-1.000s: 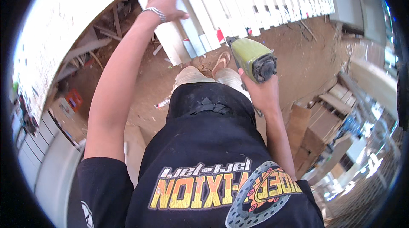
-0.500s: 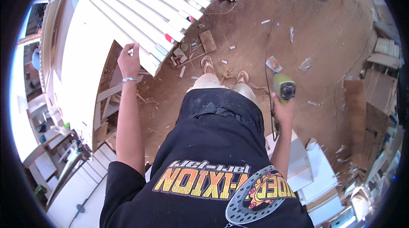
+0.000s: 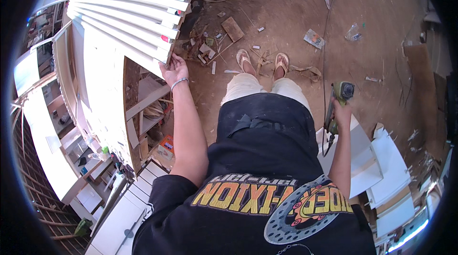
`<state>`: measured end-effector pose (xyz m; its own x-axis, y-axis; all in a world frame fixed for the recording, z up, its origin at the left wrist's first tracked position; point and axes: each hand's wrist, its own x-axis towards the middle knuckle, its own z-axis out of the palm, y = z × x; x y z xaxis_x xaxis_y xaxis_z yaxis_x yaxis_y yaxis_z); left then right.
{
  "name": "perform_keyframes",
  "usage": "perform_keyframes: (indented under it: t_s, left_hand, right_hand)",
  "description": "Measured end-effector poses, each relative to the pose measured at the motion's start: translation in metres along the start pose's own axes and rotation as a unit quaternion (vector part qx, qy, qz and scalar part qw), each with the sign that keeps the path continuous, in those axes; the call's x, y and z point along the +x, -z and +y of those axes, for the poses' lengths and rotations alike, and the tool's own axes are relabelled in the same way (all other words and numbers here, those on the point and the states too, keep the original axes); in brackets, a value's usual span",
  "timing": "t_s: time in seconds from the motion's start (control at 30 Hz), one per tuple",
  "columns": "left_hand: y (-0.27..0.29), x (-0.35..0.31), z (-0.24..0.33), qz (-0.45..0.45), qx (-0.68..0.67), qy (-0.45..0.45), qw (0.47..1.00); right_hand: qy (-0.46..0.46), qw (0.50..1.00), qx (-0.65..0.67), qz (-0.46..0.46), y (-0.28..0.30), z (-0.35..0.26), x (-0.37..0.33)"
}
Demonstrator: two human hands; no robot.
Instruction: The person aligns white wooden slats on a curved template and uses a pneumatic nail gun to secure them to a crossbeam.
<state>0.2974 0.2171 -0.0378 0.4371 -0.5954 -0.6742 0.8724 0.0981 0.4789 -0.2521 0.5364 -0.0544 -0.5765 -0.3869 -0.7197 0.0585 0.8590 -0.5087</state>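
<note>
Long white strips (image 3: 129, 26) lie side by side on a white panel (image 3: 98, 88) to my left, their ends lined up along its right edge. My left hand (image 3: 176, 70) is closed at the corner of the nearest strip, thumb on the near side and fingers round the end; part of the fingertips is hidden. In my right hand (image 3: 342, 112) is a green and black nail gun (image 3: 344, 91), held by its handle out to the right, away from the strips. A dark hose hangs in a loop below its handle.
White box-like cabinet parts (image 3: 362, 159) stand close below my right arm. Wood scraps, a brown board piece (image 3: 233, 29) and plastic wrappers (image 3: 314, 38) litter the dirt floor. A dark cable (image 3: 325, 31) runs across it. White panels (image 3: 119, 217) stand at the lower left.
My left hand has gone from above the panel's near edge to the corner of the strips and closed there. The nail gun has swung right and lower in view. The view has turned.
</note>
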Motion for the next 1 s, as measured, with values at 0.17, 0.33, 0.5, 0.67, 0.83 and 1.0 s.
perform_keyframes:
  t_s: [0.17,0.33,0.5,0.67,0.83,1.0]
  left_hand:
    - [0.005,0.013,-0.001,0.01,0.033,-0.017,0.999]
    - [0.004,0.006,0.004,-0.005,0.061,-0.004,0.998]
    - [0.004,0.008,0.009,0.024,-0.022,0.035,0.999]
    - [0.002,0.005,0.01,0.006,-0.025,0.062,0.998]
    - [0.003,0.002,0.006,-0.026,-0.033,0.07,0.997]
    - [0.009,0.006,0.005,-0.016,-0.021,0.057,0.998]
  right_hand:
    - [0.044,0.997,-0.064,-0.008,-0.012,0.014,0.005]
    - [0.018,0.992,-0.112,-0.06,-0.028,-0.016,-0.009]
    - [0.093,0.985,-0.131,-0.057,-0.035,-0.032,-0.012]
    - [0.088,0.981,-0.159,-0.066,-0.033,-0.06,-0.027]
    - [0.089,0.987,-0.123,-0.049,-0.037,-0.039,-0.016]
    - [0.085,0.989,-0.108,-0.06,-0.041,-0.011,-0.005]
